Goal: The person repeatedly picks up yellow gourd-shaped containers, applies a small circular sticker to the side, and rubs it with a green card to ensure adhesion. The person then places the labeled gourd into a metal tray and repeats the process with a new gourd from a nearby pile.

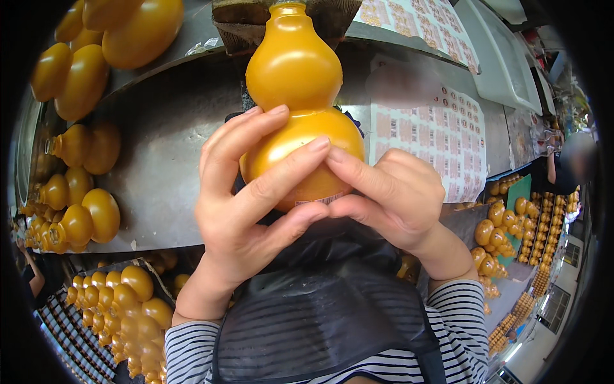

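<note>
A grey metal bench (163,160) is being crowded along its left side by yellow-orange gourds (102,153), while below it a dense gourd pile (137,285) is being shown at the lower left. Toward the right, two printed sheets, a near sheet (425,137) and a far sheet (419,22), are being laid flat, with a white tray (505,54) being seen past them. Farther right, more gourds are being displayed in rows, near another person's arm (551,168).

In the middle, a glossy double-bulbed gourd bottle (294,70) is being held in front of a dark apron (320,320), its neck being pointed away toward a brown block (233,22); whether the block is being touched cannot be told. The wider lower bulb is being clasped from the left by the left hand (230,198), its fingers being spread wide. From the right, the same bulb is being held by the right hand (406,198), its forefinger and thumb being set narrowly apart. A barcode label (329,198) is being framed by the fingertips, just above the thumbs.
</note>
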Action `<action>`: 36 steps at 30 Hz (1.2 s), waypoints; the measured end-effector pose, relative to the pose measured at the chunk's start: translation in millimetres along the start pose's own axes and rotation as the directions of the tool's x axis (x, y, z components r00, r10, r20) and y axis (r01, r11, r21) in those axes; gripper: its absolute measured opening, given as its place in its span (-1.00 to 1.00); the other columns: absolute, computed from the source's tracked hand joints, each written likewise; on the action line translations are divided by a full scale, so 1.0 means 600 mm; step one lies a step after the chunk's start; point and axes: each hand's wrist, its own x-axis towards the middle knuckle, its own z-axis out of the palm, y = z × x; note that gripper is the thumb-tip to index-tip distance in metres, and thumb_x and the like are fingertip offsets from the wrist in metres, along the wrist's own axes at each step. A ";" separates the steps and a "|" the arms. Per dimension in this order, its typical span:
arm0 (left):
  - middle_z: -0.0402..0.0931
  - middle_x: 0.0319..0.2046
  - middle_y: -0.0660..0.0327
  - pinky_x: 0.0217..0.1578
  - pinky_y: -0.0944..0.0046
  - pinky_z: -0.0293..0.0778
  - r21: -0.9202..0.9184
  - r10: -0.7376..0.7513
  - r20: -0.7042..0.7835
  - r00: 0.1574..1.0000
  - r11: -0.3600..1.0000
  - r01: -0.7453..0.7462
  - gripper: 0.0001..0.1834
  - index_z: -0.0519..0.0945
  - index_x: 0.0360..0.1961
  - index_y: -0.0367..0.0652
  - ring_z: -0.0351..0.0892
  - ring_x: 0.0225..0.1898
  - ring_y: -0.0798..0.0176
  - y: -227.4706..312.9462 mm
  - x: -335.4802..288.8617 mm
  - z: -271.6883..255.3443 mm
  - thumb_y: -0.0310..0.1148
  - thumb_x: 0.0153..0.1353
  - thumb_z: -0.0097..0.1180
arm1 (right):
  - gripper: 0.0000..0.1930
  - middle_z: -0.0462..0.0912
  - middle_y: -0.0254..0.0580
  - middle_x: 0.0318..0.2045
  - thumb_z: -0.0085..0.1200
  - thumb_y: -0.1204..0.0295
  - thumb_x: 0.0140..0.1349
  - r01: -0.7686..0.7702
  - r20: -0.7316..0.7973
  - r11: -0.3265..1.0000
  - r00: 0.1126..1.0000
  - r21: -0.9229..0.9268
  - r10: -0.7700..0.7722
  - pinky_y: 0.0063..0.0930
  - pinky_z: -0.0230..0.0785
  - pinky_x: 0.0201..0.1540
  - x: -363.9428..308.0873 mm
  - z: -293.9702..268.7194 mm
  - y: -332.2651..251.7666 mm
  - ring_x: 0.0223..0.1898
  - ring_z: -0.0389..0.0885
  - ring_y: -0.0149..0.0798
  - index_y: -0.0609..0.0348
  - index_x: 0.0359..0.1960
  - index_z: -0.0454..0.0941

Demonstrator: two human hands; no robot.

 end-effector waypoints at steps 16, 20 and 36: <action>0.19 0.14 0.05 0.25 0.14 0.19 -0.035 -0.267 0.001 0.964 0.963 0.267 0.05 0.26 0.27 -0.26 0.20 0.25 0.09 0.025 0.003 0.009 0.02 -0.18 0.50 | -0.45 0.52 -0.28 -0.26 0.36 0.31 0.11 -0.439 0.032 0.637 0.837 0.634 0.546 -0.65 0.39 -0.13 0.047 -0.079 0.016 -0.22 0.51 -0.48 0.36 0.05 0.42; 0.18 0.15 0.07 0.28 0.15 0.15 -0.014 -0.288 -0.022 0.957 0.958 0.287 0.12 0.19 0.29 -0.31 0.21 0.25 0.14 0.017 -0.002 0.016 0.06 -0.19 0.50 | -0.56 0.64 -0.16 -0.23 0.36 0.49 0.01 -0.156 0.085 0.963 0.986 0.218 0.140 -0.61 0.45 -0.16 0.090 -0.065 -0.013 -0.25 0.60 -0.38 0.35 -0.04 0.55; 0.13 0.12 -0.03 0.25 0.04 0.16 -0.156 -0.264 0.050 0.963 0.950 0.269 0.06 0.25 0.22 -0.29 0.16 0.20 -0.04 0.009 -0.008 0.010 0.19 -0.16 0.42 | -0.68 0.69 -0.23 -0.26 0.30 0.54 -0.03 0.126 0.089 0.980 0.990 -0.152 -0.114 -0.40 0.44 -0.13 0.101 -0.038 -0.002 -0.27 0.65 -0.27 0.15 -0.16 0.65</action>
